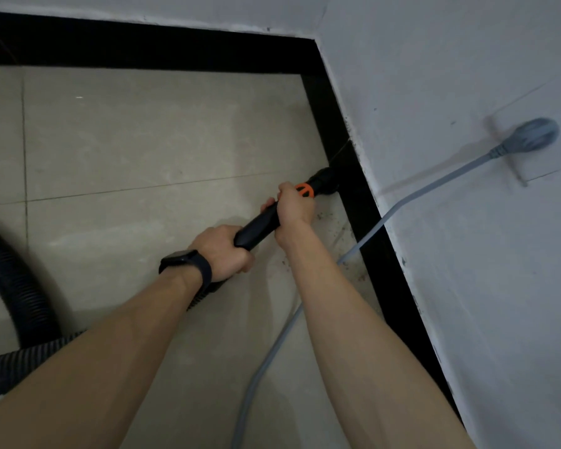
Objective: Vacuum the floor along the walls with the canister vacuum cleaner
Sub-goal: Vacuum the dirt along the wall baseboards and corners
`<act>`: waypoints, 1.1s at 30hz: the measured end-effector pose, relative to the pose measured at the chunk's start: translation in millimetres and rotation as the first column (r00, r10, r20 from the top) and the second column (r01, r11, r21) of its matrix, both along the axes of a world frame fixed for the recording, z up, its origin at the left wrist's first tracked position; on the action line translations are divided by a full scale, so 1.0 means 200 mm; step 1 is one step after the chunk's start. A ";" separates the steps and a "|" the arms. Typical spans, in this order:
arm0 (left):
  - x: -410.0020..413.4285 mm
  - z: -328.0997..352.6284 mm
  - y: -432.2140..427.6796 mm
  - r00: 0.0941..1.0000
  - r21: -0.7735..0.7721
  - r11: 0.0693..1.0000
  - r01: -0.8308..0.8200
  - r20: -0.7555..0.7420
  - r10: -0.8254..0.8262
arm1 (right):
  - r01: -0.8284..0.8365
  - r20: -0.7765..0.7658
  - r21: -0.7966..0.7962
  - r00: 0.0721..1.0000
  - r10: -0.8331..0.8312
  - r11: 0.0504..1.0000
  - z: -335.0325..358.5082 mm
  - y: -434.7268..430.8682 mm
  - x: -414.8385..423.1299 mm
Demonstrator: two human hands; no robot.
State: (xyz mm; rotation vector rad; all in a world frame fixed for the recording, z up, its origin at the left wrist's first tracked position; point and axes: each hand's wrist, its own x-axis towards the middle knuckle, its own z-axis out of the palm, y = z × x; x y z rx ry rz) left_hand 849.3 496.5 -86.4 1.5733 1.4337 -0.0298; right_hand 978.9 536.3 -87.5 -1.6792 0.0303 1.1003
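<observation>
gripping the wand [259, 226] of the canister vacuum cleaner in both hands, the person sets its nozzle [326, 181] low on the floor [143, 140], where the pale tiles meet the black skirting [360, 196] of the right-hand wall [467, 286], short of the corner. right hand [293, 205]: fingers curled fully round the tube just behind the orange collar [306, 190]. left hand [222, 251], with a dark wristband [185, 264] above it: wrapped round the rear end of the tube, where the ribbed hose [17, 286] joins. the canister itself is out of view. handling, as judged: the tube looks like rigid, smooth plastic and is probably light, so the forward grip steers and presses the tip while the rear grip takes the drag. the hose is flexible yet springy and is likely to tug sideways as it loops off to the left. the grey power cord [434, 186] runs from a plug [538, 136] on the wall, down across the skirting and under the right forearm; it is soft and could snag. dark grit [347, 234] lies beside the skirting, nearer the person than the nozzle.
</observation>
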 end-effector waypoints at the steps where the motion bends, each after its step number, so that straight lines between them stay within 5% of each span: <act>1: -0.01 -0.01 -0.01 1.000 -0.025 1.000 -0.018 0.017 0.018 | 0.001 0.030 -0.028 1.000 0.000 1.000 0.00 -0.01 -0.02; 6: -0.05 -0.02 -0.03 1.000 -0.051 0.998 0.028 0.009 -0.028 | 0.062 0.067 -0.061 0.996 -0.058 0.996 -0.03 -0.06 -0.05; 12: -0.09 0.01 -0.02 0.976 0.131 0.970 0.205 -0.107 -0.192 | 0.202 -0.161 0.076 0.969 -0.188 0.976 -0.01 -0.12 -0.03; 22: -0.47 0.05 -0.24 0.912 0.257 0.907 0.334 -0.329 -0.243 | 0.186 -0.428 0.105 0.895 -0.124 0.977 0.00 -0.34 -0.38; 33: -0.66 0.07 -0.39 0.801 0.265 0.822 0.504 -0.499 -0.330 | 0.289 -0.503 0.085 0.839 -0.209 0.954 -0.02 -0.55 -0.58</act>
